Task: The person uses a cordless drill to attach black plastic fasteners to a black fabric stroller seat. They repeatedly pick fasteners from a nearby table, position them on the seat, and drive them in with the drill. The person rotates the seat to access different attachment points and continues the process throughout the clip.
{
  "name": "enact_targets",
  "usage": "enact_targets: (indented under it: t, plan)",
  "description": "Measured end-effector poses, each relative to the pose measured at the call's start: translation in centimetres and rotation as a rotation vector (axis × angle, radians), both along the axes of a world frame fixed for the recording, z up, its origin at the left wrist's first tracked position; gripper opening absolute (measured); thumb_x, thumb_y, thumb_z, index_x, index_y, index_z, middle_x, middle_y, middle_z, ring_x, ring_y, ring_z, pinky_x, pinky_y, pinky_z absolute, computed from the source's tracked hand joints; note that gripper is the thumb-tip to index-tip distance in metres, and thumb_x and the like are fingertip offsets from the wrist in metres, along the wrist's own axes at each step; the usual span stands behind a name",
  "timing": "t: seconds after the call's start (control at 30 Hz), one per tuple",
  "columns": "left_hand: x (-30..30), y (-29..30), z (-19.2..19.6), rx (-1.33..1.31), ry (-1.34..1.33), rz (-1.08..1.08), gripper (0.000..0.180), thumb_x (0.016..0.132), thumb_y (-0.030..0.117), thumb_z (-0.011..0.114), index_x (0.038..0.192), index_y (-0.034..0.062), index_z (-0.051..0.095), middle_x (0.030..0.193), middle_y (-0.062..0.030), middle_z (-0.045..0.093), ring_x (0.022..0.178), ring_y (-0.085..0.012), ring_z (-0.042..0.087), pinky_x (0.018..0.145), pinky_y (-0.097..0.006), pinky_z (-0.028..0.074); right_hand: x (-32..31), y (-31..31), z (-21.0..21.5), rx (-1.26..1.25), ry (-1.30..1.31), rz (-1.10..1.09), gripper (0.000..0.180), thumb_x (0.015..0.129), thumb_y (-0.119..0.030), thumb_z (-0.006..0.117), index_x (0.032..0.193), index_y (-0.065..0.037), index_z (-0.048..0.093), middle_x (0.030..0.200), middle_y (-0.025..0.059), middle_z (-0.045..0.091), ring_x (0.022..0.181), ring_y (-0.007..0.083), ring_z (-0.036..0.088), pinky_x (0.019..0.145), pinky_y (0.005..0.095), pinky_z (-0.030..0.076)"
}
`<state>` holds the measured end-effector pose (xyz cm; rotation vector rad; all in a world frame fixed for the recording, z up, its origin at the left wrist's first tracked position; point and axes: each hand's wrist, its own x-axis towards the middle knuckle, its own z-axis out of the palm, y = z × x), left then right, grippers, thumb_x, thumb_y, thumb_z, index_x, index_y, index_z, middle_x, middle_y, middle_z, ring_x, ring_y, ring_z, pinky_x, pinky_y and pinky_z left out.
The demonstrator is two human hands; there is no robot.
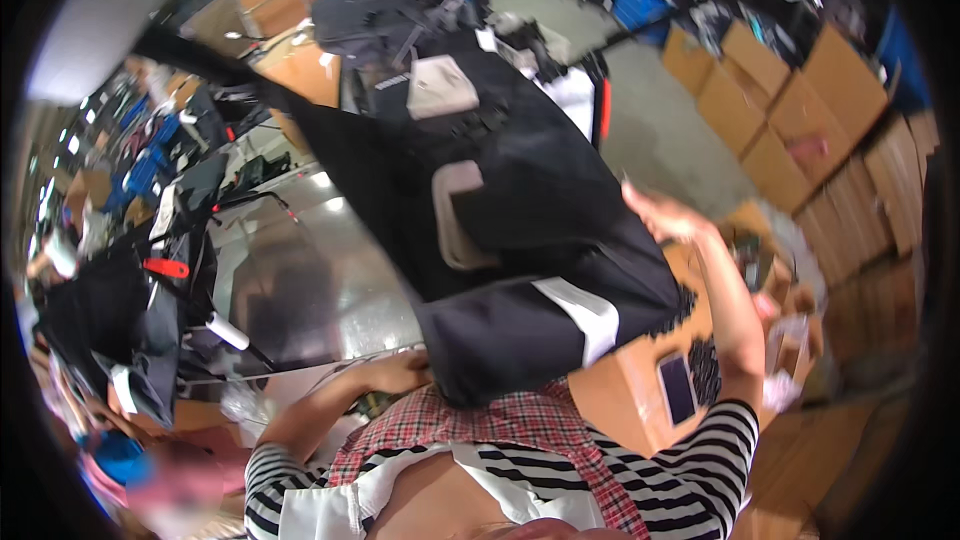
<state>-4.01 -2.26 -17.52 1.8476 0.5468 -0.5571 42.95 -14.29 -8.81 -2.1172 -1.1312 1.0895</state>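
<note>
Head view: left hand point(400, 372) clamps black fabric point(520, 220) near the body; right hand point(665, 218) grips its right edge. Keep tension even.

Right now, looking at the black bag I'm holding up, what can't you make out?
Head view, the only one:
- Left hand: fingers tucked behind the black bag's lower edge, so the grip is hidden.
- Right hand: motion-blurred at the bag's right edge; contact is unclear.
- Metal table: largely covered by the bag.
- Small dark items on the cardboard box: too small to identify.
</note>
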Motion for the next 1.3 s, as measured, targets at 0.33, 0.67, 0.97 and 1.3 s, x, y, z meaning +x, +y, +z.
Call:
enact_targets:
  t: [0.33, 0.67, 0.97, 1.3]
  plan:
    - [5.5, 0.3, 11.4, -0.003, -0.435, 0.361, 0.079, 0.089, 0.033, 0.06, 0.151, -0.0043, 0.027, 0.103, -0.0253, 0.056, 0.067, -0.0215, 0.05, 0.057, -0.03, 0.039, -4.7, -5.8, -9.0, 0.872, 0.555, -0.504, 0.056, 0.105, -0.045, 0.043, 0.119, 0.006, 0.059, 0.097, 0.0173, 0.072, 0.082, 0.0221, 0.071, 0.077, 0.0325, 0.059]
    - [6.5, -0.2, 13.7, 0.04, -0.579, 0.462, 0.088, 0.083, 0.028, 0.062, 0.154, -0.0055, 0.021, 0.107, -0.0293, 0.06, 0.052, -0.0195, 0.057, 0.037, -0.026, 0.044, -21.7, 2.5, -24.0, 0.58, 0.602, -0.367, 0.059, 0.098, -0.053, 0.056, 0.121, 0.0, 0.066, 0.106, 0.0092, 0.073, 0.098, 0.0168, 0.066, 0.094, 0.0316, 0.05]
    - [4.3, 0.0, 15.1, -0.133, -0.558, 0.499, 0.092, 0.082, 0.032, 0.063, 0.155, -0.004, 0.02, 0.105, -0.0279, 0.059, 0.056, -0.0215, 0.06, 0.041, -0.027, 0.047, -19.5, 7.8, -20.7, 0.434, 0.951, 0.4, 0.056, 0.097, -0.056, 0.053, 0.11, -0.005, 0.072, 0.101, 0.0022, 0.072, 0.097, 0.0124, 0.06, 0.085, 0.0278, 0.046]
    - [7.2, -2.8, 16.4, -0.086, -0.564, 0.453, 0.096, 0.081, 0.038, 0.064, 0.155, -0.0029, 0.018, 0.098, -0.0262, 0.058, 0.057, -0.022, 0.061, 0.044, -0.028, 0.049, -22.2, 0.3, -23.3, 0.45, 1.298, 0.19, 0.034, 0.092, -0.008, 0.068, 0.122, 0.005, 0.06, 0.117, 0.0115, 0.067, 0.108, 0.0163, 0.063, 0.096, 0.0288, 0.049]
